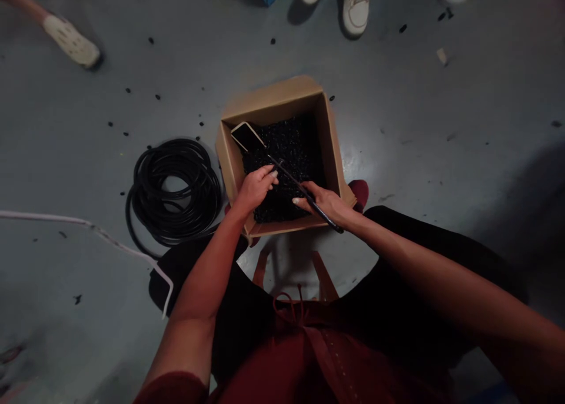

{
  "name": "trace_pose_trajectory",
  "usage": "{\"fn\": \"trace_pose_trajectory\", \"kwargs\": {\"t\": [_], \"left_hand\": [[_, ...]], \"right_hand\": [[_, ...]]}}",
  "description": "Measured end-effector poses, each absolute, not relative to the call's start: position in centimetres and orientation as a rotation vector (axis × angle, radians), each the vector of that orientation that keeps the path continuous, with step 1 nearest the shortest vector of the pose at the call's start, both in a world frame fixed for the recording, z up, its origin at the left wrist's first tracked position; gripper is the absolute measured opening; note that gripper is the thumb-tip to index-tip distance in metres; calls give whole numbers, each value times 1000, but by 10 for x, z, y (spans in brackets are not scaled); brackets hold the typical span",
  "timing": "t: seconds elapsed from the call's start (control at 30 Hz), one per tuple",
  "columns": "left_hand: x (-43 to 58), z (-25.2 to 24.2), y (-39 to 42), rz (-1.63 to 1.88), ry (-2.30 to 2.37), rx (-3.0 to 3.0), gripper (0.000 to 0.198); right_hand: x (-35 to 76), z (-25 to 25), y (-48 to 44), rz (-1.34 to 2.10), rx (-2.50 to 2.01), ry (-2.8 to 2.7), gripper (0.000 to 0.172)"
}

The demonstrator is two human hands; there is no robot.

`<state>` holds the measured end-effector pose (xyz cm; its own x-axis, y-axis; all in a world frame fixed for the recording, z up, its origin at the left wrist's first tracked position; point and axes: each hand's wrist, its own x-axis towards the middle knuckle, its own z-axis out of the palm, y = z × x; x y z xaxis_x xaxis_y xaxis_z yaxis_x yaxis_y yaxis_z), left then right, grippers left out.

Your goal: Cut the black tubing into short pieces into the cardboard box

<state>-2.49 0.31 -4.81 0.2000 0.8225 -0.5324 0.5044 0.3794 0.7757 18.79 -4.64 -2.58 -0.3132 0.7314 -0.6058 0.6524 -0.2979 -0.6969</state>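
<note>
One slim dark strip [314, 204] slants over the open cardboard box [332, 139] between the sitter's knees. Its long axis runs diagonally: the upper end points away and left, toward the corner where a flat dark piece with a pale rim [247, 138] leans, and the lower end comes back toward the person's right wrist. (From where I stand, I can't make out whether the strip and that rimmed piece join.)

The left hand [256, 187] reaches in with its knuckles up, its grip pinched closed at the strip's upper part. The right hand [326, 205] comes in from the other side, forearm slanting inward, thumb and forefinger pointing left; the strip passes between them and lies over the hand toward the wrist. How firmly that grip closes, I cannot tell.

Small black pieces [293, 142] fill the bottom of the box. A coil of black hose [200, 189] lies on the floor [410, 133], just beside the box on the left.
</note>
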Motion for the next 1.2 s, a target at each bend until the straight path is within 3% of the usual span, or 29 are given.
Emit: {"fn": "trace_pose_trajectory", "kwargs": {"t": [0.53,0.8,1.2], "left_hand": [[-21,-31,5,143,1332,1422,39],[-21,-29,2,134,1303,1407,45],[-15,-39,-4,104,1316,1405,30]], "right_hand": [[191,-37,-50,1592,-1776,-1953,47],[188,-31,-51,1598,-1797,-1927,37],[184,-33,-60,1721,-1900,-1861,28]]}}
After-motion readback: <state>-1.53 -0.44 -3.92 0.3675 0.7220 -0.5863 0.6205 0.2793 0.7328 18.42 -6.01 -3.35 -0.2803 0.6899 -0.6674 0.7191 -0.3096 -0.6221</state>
